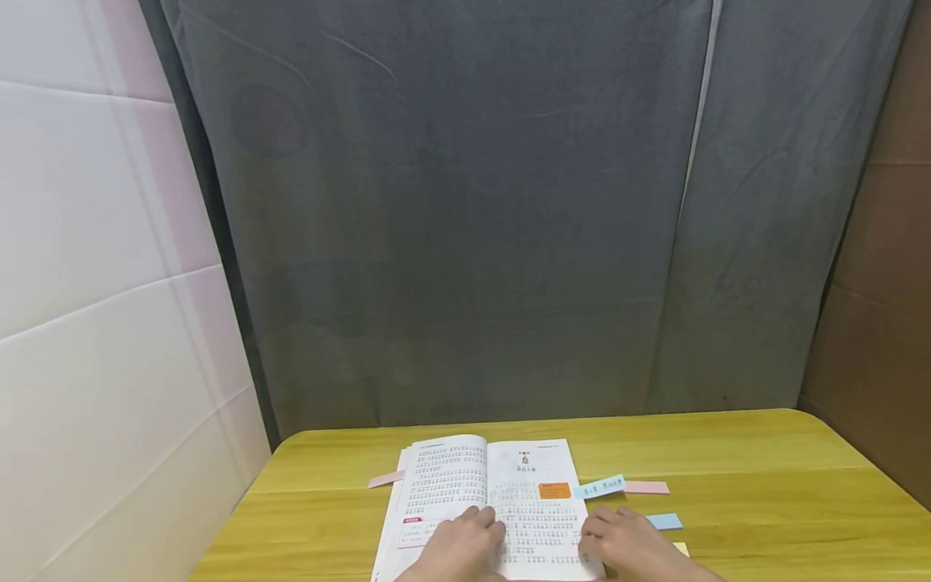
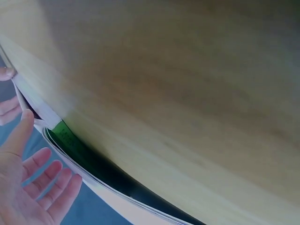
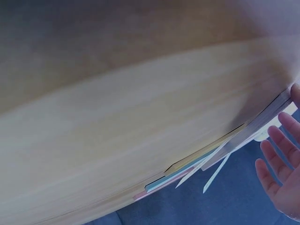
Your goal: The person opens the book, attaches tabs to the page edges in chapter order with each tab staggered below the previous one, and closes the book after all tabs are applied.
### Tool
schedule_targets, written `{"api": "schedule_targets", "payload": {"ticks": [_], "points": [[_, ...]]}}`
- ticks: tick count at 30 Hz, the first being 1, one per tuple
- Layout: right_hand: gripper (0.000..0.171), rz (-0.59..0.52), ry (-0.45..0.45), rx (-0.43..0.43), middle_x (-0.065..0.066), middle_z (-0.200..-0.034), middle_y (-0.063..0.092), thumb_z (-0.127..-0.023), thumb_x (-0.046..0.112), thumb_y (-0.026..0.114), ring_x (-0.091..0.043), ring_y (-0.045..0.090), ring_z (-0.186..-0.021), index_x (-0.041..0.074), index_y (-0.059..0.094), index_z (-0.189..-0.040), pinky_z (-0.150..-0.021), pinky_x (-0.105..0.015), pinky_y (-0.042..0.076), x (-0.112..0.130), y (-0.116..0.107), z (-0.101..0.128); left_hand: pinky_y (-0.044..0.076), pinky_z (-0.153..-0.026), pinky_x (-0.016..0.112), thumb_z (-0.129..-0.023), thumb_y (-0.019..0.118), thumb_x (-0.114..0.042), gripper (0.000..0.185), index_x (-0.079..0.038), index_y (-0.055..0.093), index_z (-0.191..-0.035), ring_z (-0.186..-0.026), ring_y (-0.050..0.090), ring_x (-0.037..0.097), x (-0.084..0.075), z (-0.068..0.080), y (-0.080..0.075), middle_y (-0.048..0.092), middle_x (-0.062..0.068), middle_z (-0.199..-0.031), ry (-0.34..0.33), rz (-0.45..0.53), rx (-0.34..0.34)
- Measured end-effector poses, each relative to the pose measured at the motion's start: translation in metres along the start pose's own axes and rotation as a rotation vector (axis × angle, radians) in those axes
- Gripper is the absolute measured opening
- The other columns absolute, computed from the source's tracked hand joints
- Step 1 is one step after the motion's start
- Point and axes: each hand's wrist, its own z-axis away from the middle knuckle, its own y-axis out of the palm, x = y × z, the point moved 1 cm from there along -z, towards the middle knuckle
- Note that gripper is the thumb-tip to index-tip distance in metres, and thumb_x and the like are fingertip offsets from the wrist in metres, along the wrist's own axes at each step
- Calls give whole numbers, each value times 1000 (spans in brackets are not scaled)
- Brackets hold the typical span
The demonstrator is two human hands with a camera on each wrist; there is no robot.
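An open book (image 1: 527,529) lies on the table, its printed pages facing up, with an orange box on the right page. My left hand (image 1: 461,543) rests over the lower book near the gutter; in the left wrist view that hand (image 2: 40,183) has loosely spread fingers, the thumb close to the page edge. At the lower right page edge is my right hand (image 1: 629,543), fingers bent slightly. The right wrist view shows this hand (image 3: 281,159) with fingers apart above the book and the thumb near its edge. A light blue handwritten tab (image 1: 600,487) crosses the right page edge.
More tabs stick out of the book: a pink one (image 1: 647,487), a blue one (image 1: 665,521) and a yellow one (image 1: 681,548) at right, another pink tab (image 1: 385,479) at left. Behind the wooden table (image 1: 764,501) hangs a grey curtain (image 1: 473,242).
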Motion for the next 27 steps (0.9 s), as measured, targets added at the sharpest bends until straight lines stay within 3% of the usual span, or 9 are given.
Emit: {"api": "schedule_targets", "payload": {"ticks": [6,10,16,22,27], "points": [[41,7,8,0,11,-82,55,-79,58,48,-6,48,-76,20,62,-79,-53,-18,35,0,-2,1,36,-53,20,-60,72,-45,37,-17,58,-79,-64,39,5,6,4,1,41,-11,-73,42,46,-59],[41,18,6,-24,11,-83,55,-79,59,48,-6,48,-76,21,62,-79,-55,-19,38,0,-2,1,39,-53,19,-63,72,-41,37,-17,59,-87,-71,46,5,8,9,0,47,-10,-81,99,36,-118],[39,18,-14,-111,12,-83,55,-77,59,50,-7,48,-76,21,62,-78,-59,-19,40,0,-5,0,36,-45,19,-68,71,-27,38,-21,53,-101,-81,49,8,3,13,-4,50,-8,-98,155,-4,-151],[42,16,-9,-91,10,-85,55,-77,59,49,-8,48,-79,20,63,-81,-56,-18,39,0,-8,1,35,-44,16,-64,64,-15,42,-19,50,-103,-84,49,10,2,14,-7,50,-5,-103,191,-4,-321],[37,31,-15,-109,9,-84,54,-75,55,57,-8,46,-77,19,63,-80,-53,-15,35,-1,-8,2,44,-52,23,-61,63,-13,50,-16,48,-109,-96,48,15,4,15,-12,47,-1,-114,158,-34,-375]]}}
